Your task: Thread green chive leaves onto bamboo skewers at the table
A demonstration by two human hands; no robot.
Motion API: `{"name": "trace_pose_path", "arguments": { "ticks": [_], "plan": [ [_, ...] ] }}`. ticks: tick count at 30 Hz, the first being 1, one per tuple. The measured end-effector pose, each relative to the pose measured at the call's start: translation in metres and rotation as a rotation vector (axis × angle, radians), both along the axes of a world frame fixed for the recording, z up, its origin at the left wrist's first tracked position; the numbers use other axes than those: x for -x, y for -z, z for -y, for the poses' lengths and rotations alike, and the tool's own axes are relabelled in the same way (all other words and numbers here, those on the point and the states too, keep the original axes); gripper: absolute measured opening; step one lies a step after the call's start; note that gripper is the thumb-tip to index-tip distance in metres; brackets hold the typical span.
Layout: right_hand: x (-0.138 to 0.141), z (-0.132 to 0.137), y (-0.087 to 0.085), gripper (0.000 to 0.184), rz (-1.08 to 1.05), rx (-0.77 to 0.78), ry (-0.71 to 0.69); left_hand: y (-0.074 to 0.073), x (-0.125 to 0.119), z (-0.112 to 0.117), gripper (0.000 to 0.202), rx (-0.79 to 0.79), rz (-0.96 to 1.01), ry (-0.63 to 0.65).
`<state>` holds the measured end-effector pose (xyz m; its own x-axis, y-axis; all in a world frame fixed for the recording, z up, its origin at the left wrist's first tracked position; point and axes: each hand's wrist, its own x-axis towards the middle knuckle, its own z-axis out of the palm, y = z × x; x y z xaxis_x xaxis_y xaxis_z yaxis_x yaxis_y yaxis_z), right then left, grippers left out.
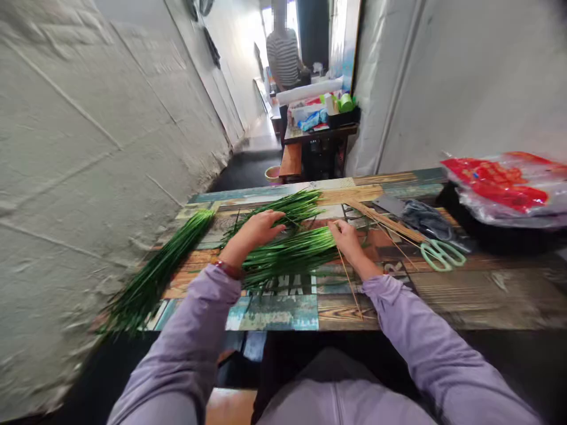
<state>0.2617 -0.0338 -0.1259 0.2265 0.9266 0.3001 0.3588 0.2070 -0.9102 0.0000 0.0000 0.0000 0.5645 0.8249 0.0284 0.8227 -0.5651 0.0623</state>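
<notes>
My left hand (pixel 261 229) reaches over the dark green leaves with thumb and fingers apart, holding nothing. Under and in front of it lies a loose bunch of garlic chives (pixel 283 257), pale ends to the right. My right hand (pixel 348 241) has its fingers closed at those pale ends. From below that hand a thin straw strand (pixel 349 283) runs toward the table's front edge; whether the fingers also hold it is hidden. Behind lies a second pile of chives (pixel 296 208). A gathered bundle of chives (pixel 168 265) lies at the left.
On the patterned wooden table (pixel 274 313), right side, lie a sheaf of straw strands (pixel 390 221), green-handled scissors (pixel 443 255) and a dark crumpled bag (pixel 425 218). A red plastic package (pixel 505 183) sits far right. Beyond are a cluttered table (pixel 295 134) and a standing person (pixel 283 59).
</notes>
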Motion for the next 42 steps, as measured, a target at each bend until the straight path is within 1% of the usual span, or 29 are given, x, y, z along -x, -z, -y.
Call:
{"name": "trace_pose_path", "arguments": {
  "ticks": [3,5,7,10,13,16,19,22,23,25,28,30,31,33,34,35,37,42],
  "plan": [
    [-0.001,0.003,-0.001,0.043,0.020,0.022,0.037,0.017,-0.051,-0.015,0.037,0.018,-0.019,-0.043],
    [0.000,0.004,-0.002,0.042,0.024,0.037,0.060,0.027,-0.078,-0.024,0.034,0.010,-0.028,-0.081],
    [0.002,0.004,-0.004,0.042,0.020,0.043,0.076,0.036,-0.097,-0.032,0.034,-0.020,-0.033,-0.133],
    [0.006,0.004,-0.007,0.040,0.029,0.044,0.086,0.047,-0.113,-0.041,0.033,-0.055,-0.045,-0.171],
    [0.007,0.004,-0.009,0.039,0.050,0.049,0.095,0.055,-0.116,-0.046,0.030,-0.062,-0.066,-0.169],
    [0.007,0.005,-0.009,0.039,0.070,0.031,0.095,0.059,-0.111,-0.044,0.027,-0.044,-0.095,-0.146],
    [0.007,0.005,-0.009,0.038,0.081,0.018,0.095,0.058,-0.099,-0.037,0.029,-0.034,-0.109,-0.124],
    [0.006,0.005,-0.009,0.038,0.074,0.029,0.094,0.053,-0.084,-0.026,0.029,-0.068,-0.089,-0.149],
    [0.006,0.006,-0.009,0.039,0.072,0.034,0.092,0.052,-0.079,-0.023,0.027,-0.088,-0.050,-0.164],
    [0.005,0.007,-0.009,0.040,0.071,0.040,0.089,0.050,-0.073,-0.017,0.021,-0.106,0.096,-0.191],
    [0.004,0.008,-0.011,0.041,0.073,0.044,0.100,0.050,-0.072,-0.013,0.013,-0.051,0.380,-0.196],
    [0.004,0.010,-0.012,0.042,0.075,0.041,0.102,0.052,-0.076,-0.010,0.016,-0.011,0.519,-0.169],
    [0.004,0.011,-0.013,0.042,0.073,0.035,0.097,0.054,-0.080,-0.009,0.022,-0.004,0.564,-0.146],
    [0.005,0.014,-0.015,0.042,0.067,0.020,0.080,0.058,-0.088,-0.003,0.035,-0.004,0.596,-0.101],
    [0.005,0.016,-0.016,0.042,0.062,0.010,0.071,0.060,-0.091,0.000,0.039,-0.006,0.585,-0.088],
    [0.005,0.018,-0.016,0.041,0.063,0.002,0.061,0.062,-0.095,0.003,0.038,-0.003,0.562,-0.085],
    [0.004,0.023,-0.018,0.041,0.078,-0.012,0.061,0.067,-0.100,0.009,0.027,0.018,0.528,-0.074],
    [-0.003,0.030,-0.020,0.042,0.130,0.016,0.066,0.077,-0.103,0.017,0.025,0.103,0.652,-0.030]
  ]
}}
